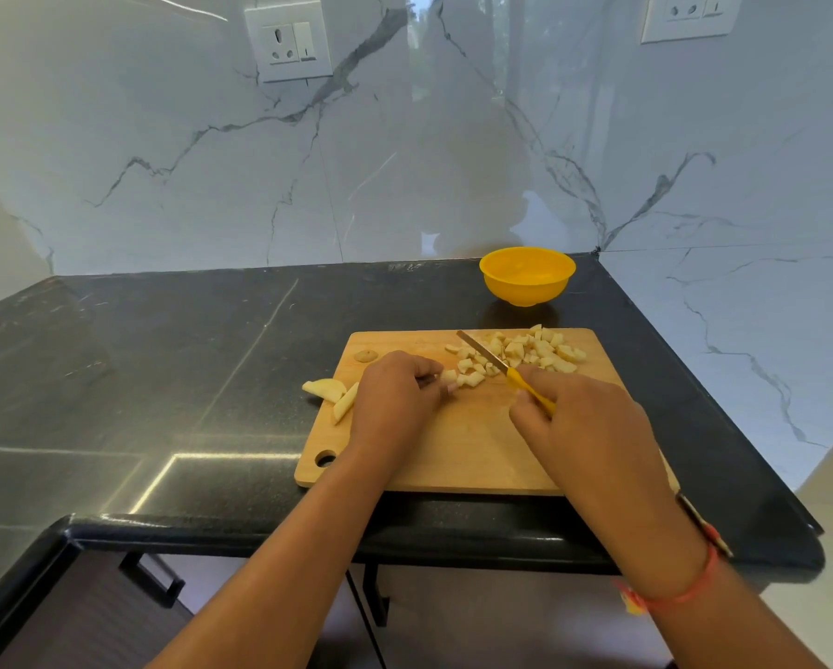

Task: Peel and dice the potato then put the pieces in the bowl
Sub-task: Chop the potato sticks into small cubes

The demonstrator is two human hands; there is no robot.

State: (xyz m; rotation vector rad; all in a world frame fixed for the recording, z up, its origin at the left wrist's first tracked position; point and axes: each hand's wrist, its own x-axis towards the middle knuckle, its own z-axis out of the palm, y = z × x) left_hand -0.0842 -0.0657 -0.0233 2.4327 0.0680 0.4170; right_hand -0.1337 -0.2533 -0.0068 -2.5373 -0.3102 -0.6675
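Observation:
A wooden cutting board (453, 456) lies on the black counter. Several diced potato pieces (530, 352) are heaped at its far right. My left hand (395, 403) pinches a small potato strip (449, 377) at the board's middle. My right hand (588, 427) grips a yellow-handled knife (496, 362), its blade angled up-left over the dice. Two peeled potato wedges (332, 393) lie at the board's left edge, one partly on the counter. A yellow bowl (525, 277) stands behind the board near the wall; it looks empty.
A round potato end slice (366, 354) sits at the board's far left corner. The marble wall (405, 161) rises behind the counter, with sockets high up. The counter's front edge (405, 528) runs below the board, and its right edge drops off past the bowl.

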